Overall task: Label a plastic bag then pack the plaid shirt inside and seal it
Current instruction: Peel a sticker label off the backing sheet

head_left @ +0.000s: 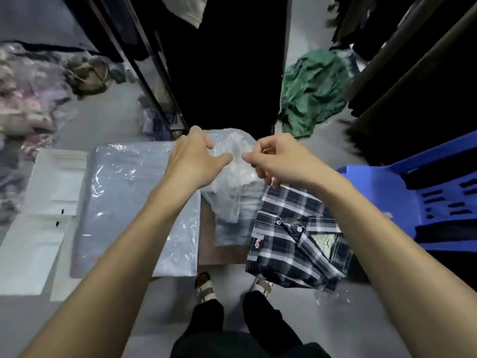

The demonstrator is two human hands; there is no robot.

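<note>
Both hands hold the crumpled clear plastic bag (232, 177): left hand (192, 158) fingers spread, right hand (277, 161) fingers pinching its mouth. The film could slip, shutting before the folded plaid shirt (294, 236) at five o'clock enters.

A low brown worktop (206, 236) holds a flat stack of clear plastic bags (134, 202) on its left part, and a folded plaid shirt (291, 244) lies on its right part and hangs a little past the near edge. Between them a crumpled clear bag (232, 182) sits with its low end on the worktop. To the left of the stack lie white flat sheets (38, 228), and on the grey floor (108, 117) behind are a green cloth heap (312, 91) and a blurry pile of bagged clothes (28, 99).
</note>
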